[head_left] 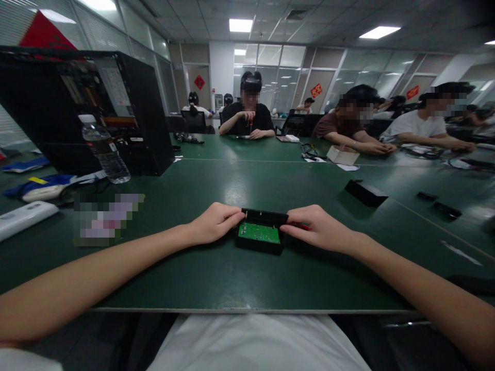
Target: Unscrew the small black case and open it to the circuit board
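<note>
Left hand, right hand clasp black case; circuit board print apparently unreadable.

Free tabletop beyond the black case; bottle and tower left, black cover right.

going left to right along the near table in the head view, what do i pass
white device → left hand → black case with green circuit board → right hand → black block
</note>
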Demonstrator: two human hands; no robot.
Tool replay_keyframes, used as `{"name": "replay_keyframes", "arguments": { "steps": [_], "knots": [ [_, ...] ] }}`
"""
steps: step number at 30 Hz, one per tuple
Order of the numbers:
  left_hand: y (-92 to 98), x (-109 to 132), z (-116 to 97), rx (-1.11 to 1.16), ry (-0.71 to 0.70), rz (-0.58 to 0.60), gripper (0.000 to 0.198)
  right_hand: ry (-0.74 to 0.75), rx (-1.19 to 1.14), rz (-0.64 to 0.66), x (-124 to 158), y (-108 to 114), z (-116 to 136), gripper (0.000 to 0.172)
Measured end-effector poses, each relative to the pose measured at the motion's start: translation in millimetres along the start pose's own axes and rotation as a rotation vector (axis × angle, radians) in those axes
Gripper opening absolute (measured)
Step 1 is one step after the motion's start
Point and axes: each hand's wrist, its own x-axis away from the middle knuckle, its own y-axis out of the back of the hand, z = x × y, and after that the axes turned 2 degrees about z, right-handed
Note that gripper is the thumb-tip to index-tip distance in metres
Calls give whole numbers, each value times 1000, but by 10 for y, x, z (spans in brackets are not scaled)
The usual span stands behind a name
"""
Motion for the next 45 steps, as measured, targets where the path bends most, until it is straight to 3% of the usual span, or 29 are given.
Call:
{"name": "replay_keyframes", "arguments": {
  "steps": [12, 18, 30, 38, 45],
  "knots": [
    [62, 14, 38, -34, -22, 13, 40, 39, -6, 3, -17, 19, 59, 33],
    [59, 13, 27, -44, -50, 10, 39, 5, -3, -64, -10, 9, 59, 30],
    [69, 5, 67, -28, -61, 51, 39, 30, 13, 1, -13, 8, 71, 35],
    [22, -2, 27, 25, 25, 12, 39, 57, -33, 18, -22, 4, 64, 38],
    [-45, -4, 10, 288, 142, 33, 30, 47, -95, 54, -50, 27, 67, 41]
  ]
}}
